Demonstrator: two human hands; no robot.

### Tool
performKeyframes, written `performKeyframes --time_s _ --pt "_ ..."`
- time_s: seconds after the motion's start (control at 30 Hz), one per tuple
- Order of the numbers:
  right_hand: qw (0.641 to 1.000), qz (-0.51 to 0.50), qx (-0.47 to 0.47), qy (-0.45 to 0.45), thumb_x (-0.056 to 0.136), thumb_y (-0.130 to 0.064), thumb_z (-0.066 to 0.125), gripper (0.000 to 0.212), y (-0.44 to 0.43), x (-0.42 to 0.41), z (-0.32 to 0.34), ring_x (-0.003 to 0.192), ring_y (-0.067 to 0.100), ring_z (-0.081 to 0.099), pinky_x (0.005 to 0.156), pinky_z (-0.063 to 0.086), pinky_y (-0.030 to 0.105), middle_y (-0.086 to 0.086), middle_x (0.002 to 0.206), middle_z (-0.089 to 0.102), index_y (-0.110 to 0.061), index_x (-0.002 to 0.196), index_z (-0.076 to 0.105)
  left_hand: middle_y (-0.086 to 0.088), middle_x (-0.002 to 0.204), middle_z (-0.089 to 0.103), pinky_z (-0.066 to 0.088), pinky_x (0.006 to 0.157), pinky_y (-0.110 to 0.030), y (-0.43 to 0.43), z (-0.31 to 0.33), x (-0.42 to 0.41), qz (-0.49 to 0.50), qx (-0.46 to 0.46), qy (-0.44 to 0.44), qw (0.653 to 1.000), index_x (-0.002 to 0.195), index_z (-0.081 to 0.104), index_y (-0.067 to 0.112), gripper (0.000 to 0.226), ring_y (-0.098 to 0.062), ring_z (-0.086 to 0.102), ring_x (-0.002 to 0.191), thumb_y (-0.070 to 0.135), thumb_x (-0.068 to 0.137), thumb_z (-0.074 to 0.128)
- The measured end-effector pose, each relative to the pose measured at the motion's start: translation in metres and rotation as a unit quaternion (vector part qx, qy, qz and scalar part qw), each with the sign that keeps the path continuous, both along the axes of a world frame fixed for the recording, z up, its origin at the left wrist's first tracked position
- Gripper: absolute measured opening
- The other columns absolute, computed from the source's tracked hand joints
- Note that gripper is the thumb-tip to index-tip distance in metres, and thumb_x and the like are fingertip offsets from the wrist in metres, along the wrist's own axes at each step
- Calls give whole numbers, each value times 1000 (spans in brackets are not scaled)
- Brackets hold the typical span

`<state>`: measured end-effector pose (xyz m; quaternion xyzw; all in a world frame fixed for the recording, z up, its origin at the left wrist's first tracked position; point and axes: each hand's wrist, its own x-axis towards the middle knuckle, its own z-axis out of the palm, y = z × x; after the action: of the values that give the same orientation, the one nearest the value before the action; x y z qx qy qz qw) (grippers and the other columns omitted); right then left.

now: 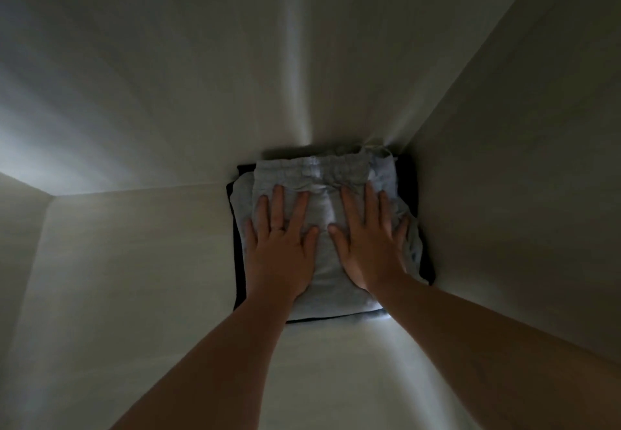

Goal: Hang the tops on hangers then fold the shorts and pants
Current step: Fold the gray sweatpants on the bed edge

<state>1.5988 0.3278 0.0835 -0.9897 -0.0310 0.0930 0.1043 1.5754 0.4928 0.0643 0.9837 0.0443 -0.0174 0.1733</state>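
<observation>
I press left hand [280, 244] and right hand [368, 239] flat, fingers spread, on folded pale shorts [327, 174] atop dark garment [239, 248]. Soft, light, limp; I'd lift stack by side edges.

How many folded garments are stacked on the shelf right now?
2 visible: a light blue garment on top, under the left hand and right hand; a dark garment beneath, only edges showing. More may be hidden.
</observation>
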Motion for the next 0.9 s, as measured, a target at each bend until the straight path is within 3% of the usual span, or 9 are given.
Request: performKeyframes --time_s 0.2,0.37,0.53,0.63,0.67,0.73,0.9 --pt "997 13 -22 76 92 -73 8 70 -1 9 14 152 29 -16 116 -3 69 0 164 -26 -50 145 -33 5 160 -36 -7 122 -50 6 18 6 -28 -4 100 995 150 -25 47 66 -23 -22 151 64 100 13" --pt "995 25 -43 85 99 -56 37 73 -12 -44 50 153 31 3 118 13 62 5 168 -7 -43 156 -8 1 165 -23 4 123 -52 3 48 -48 -24 -17 145 989 157 -13 39 68 -27 -11 154 58 102 23" --pt "976 40 -92 191 102 -58 29 65 -29 -138 77 155 28 -5 121 13 59 1 168 -15 -43 158 -2 6 166 -19 6 123 -52 -6 67 -165 -1 -12 191 982 157 -7 40 67 -21 -15 154 56 102 28" --pt "963 69 -153 210 96 -68 11 66 -38 -188 100 155 28 3 120 17 57 0 168 -11 -45 157 -1 6 167 -16 6 123 -51 -6 84 -223 11 -23 258 966 158 -2 40 67 -23 -13 154 58 101 28" --pt "961 74 -158 215 98 -67 13 65 -41 -204 107 155 27 4 120 18 56 0 168 -9 -44 157 -1 5 167 -14 6 123 -50 -6 91 -242 18 -23 270 962 158 0 39 66 -23 -13 154 59 101 27" --pt "962 76 -138 223 102 -61 22 63 -41 -227 123 155 26 3 121 16 57 -2 169 -7 -43 158 -2 4 168 -12 7 123 -50 -6 106 -276 32 -19 261 964 159 -1 38 67 -24 -12 154 60 101 25" --pt "969 107 -99 199 104 -58 26 62 -29 -277 159 155 24 -1 121 10 58 -4 168 -7 -41 158 0 5 167 -16 2 122 -50 0 142 -342 54 -26 206 977 158 -6 39 67 -24 -15 154 62 100 19"
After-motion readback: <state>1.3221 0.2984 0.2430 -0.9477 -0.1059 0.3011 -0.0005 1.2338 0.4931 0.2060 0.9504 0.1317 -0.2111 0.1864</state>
